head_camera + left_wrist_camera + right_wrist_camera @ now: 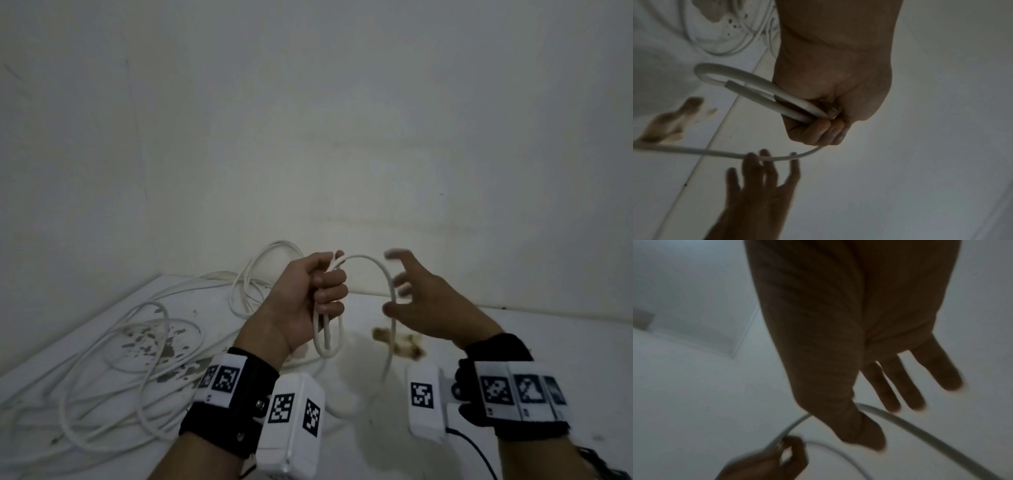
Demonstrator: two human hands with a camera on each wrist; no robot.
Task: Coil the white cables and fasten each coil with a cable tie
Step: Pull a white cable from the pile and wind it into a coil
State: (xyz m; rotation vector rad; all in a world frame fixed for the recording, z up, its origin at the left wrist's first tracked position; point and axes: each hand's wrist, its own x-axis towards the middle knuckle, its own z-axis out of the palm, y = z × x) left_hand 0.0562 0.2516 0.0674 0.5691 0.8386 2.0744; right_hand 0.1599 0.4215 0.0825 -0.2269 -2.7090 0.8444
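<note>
My left hand (318, 291) is raised in a fist and grips a white cable (385, 274) folded into short loops that hang below the fist (327, 342). In the left wrist view the same loops (740, 84) stick out of the curled fingers (818, 131). From the top of the fist the cable arches right and drops down toward the floor. My right hand (411, 294) is beside that arch with fingers spread and straight; its thumb lies against the strand. In the right wrist view the cable (920, 431) runs under the spread fingers (906, 386).
A loose tangle of white cable (137, 342) sprawls over the white floor (513, 342) at the left, reaching the wall corner. A brown stain (397, 342) marks the floor below my hands. White walls stand close behind. No cable tie shows.
</note>
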